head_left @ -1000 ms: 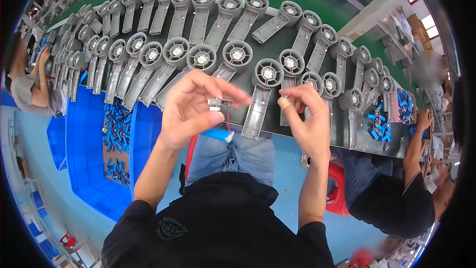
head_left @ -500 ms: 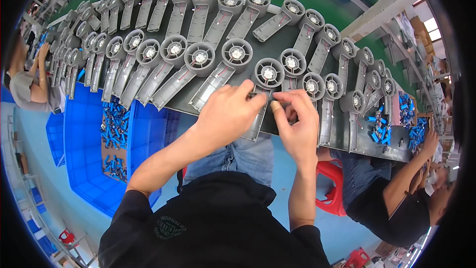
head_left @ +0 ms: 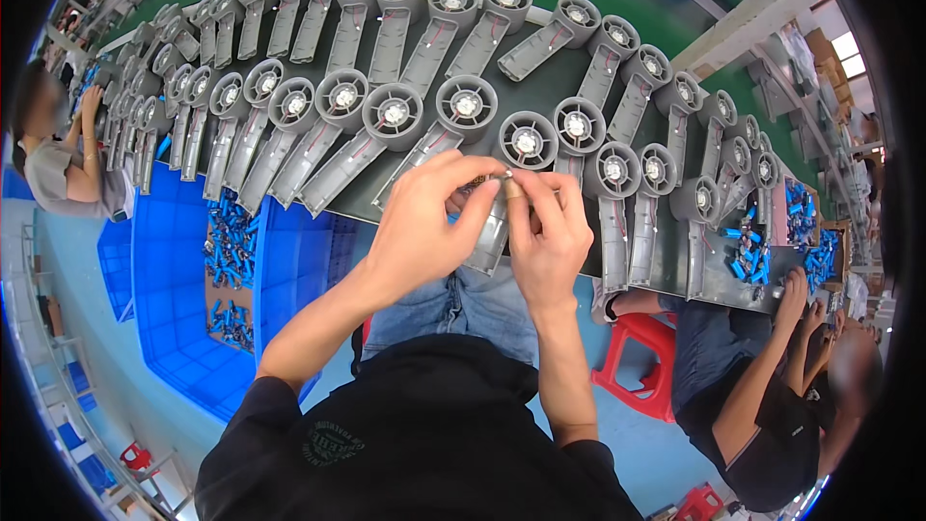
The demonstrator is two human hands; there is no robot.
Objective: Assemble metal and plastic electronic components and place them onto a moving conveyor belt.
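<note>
A grey handheld-fan shell with a round ringed head and a trough-like handle lies in front of me. Over its handle, my left hand is closed, thumb and fingers pinching toward the right. My right hand meets it with thumb and forefinger pressed together. Between the fingertips shows a tiny pale part, too small to name. A bit of blue peeks out under the left fingers; what it belongs to is hidden. A finger of the right hand wears a tan covering.
Rows of similar fan shells cover the dark table. A blue bin with blue cylindrical parts stands lower left. More blue parts lie at right. Co-workers sit at both sides; a red stool stands right of me.
My hands have come together, the right one moving left until the fingertips meet above the handle. The right-hand co-worker has shifted. The whole view has moved slightly.
</note>
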